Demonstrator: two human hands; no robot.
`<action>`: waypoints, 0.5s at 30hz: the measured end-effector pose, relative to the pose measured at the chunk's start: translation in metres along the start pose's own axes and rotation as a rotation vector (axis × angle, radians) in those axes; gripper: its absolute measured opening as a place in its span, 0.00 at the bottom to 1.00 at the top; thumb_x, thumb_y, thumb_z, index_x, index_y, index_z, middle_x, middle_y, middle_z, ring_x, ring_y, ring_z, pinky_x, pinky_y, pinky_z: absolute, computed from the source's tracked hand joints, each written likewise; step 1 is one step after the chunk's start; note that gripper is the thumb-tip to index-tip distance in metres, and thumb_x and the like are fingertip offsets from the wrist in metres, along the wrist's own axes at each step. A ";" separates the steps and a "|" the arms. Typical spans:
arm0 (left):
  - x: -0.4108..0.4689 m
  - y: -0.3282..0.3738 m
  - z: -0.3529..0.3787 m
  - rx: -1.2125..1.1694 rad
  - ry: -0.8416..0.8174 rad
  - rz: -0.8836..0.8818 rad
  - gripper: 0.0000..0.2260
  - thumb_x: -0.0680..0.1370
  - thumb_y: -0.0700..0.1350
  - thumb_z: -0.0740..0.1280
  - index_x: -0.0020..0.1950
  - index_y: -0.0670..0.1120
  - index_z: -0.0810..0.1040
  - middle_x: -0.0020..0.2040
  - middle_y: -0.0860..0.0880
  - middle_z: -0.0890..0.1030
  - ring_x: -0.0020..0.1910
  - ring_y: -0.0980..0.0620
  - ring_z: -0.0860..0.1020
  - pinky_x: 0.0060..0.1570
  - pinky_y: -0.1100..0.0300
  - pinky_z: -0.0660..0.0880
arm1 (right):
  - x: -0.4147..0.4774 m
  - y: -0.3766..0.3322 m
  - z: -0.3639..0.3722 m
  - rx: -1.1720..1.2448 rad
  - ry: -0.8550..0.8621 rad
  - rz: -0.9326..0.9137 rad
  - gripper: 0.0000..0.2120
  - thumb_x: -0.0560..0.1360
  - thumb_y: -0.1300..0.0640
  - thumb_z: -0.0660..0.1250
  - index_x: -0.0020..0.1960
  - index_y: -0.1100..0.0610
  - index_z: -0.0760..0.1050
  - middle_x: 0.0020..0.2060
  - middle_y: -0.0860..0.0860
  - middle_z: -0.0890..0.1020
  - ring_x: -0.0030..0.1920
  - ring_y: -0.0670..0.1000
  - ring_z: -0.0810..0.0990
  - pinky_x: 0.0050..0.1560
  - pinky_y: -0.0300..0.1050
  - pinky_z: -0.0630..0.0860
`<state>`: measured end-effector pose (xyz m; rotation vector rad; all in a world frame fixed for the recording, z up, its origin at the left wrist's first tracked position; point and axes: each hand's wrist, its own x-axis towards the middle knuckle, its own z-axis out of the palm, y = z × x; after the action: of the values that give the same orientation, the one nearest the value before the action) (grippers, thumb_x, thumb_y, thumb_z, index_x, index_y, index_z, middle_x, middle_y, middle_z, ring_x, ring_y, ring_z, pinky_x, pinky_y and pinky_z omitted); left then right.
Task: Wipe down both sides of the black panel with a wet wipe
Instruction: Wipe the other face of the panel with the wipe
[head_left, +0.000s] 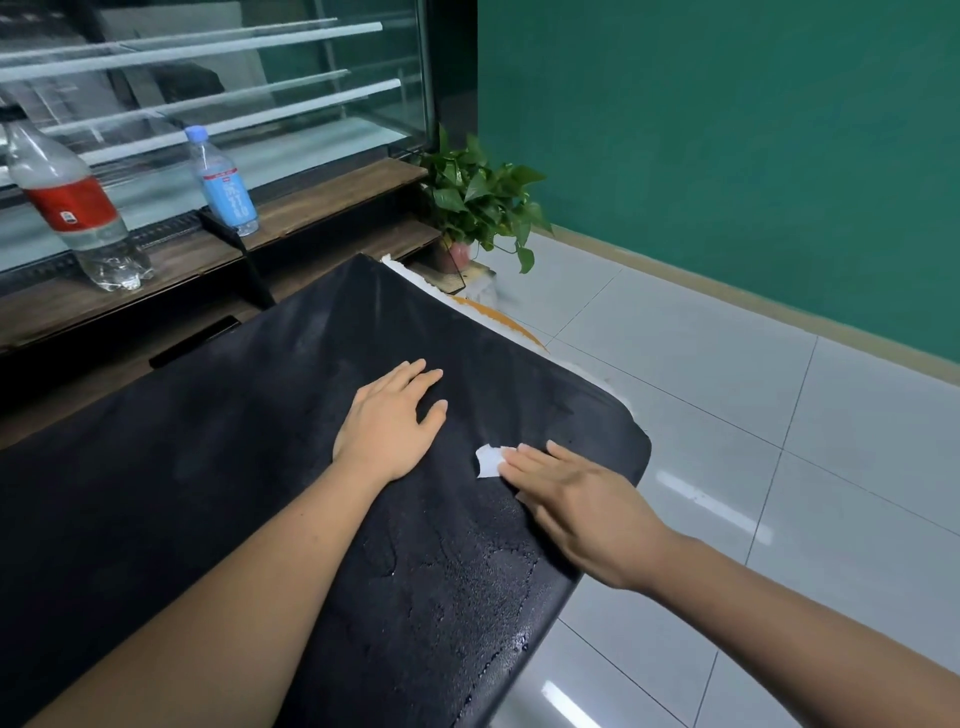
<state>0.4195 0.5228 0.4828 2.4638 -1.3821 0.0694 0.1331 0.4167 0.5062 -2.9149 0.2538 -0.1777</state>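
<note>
step: wiping top face of black panel (260, 441) | right hand (576, 504) flat, fingers straight, pressing wet wipe (488, 460) near right edge | left hand (392, 415) flat, steadying | next: probably finish, then flip

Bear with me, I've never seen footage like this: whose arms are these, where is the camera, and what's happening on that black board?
No machine here: these are a person's two bare arms, filmed by one wide-angle camera worn on their head, looking forward and down. The big dark sheet is a black panel. The left hand lies flat on it, fingers straight. The right hand presses a small white wet wipe against it with straight fingers; neither hand grips anything. The panel's near part glistens with droplets. Behind, a red-labelled bottle and a blue-labelled bottle stand on a wooden ledge, and a potted plant stands by the green wall.
</note>
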 end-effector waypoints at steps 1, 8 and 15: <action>-0.001 0.000 -0.001 -0.005 0.000 -0.002 0.25 0.84 0.64 0.52 0.81 0.61 0.65 0.82 0.60 0.63 0.82 0.60 0.56 0.80 0.55 0.56 | 0.000 0.004 0.000 -0.002 0.008 -0.002 0.21 0.85 0.51 0.51 0.76 0.49 0.68 0.78 0.44 0.71 0.79 0.45 0.65 0.82 0.43 0.52; -0.002 0.001 -0.003 -0.020 0.004 -0.001 0.24 0.85 0.64 0.53 0.81 0.61 0.66 0.82 0.60 0.63 0.82 0.60 0.56 0.79 0.55 0.57 | 0.016 0.062 -0.012 -0.057 0.036 0.125 0.20 0.84 0.55 0.56 0.76 0.50 0.69 0.78 0.44 0.70 0.79 0.49 0.66 0.80 0.45 0.54; -0.001 -0.001 -0.002 -0.024 0.006 0.002 0.25 0.84 0.65 0.53 0.81 0.61 0.66 0.82 0.60 0.63 0.82 0.60 0.56 0.80 0.54 0.58 | 0.029 0.094 -0.023 -0.104 0.045 0.277 0.17 0.83 0.55 0.52 0.69 0.52 0.71 0.69 0.51 0.76 0.70 0.55 0.74 0.76 0.49 0.63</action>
<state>0.4195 0.5248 0.4839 2.4410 -1.3746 0.0599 0.1432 0.3167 0.5107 -2.9381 0.6871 -0.1906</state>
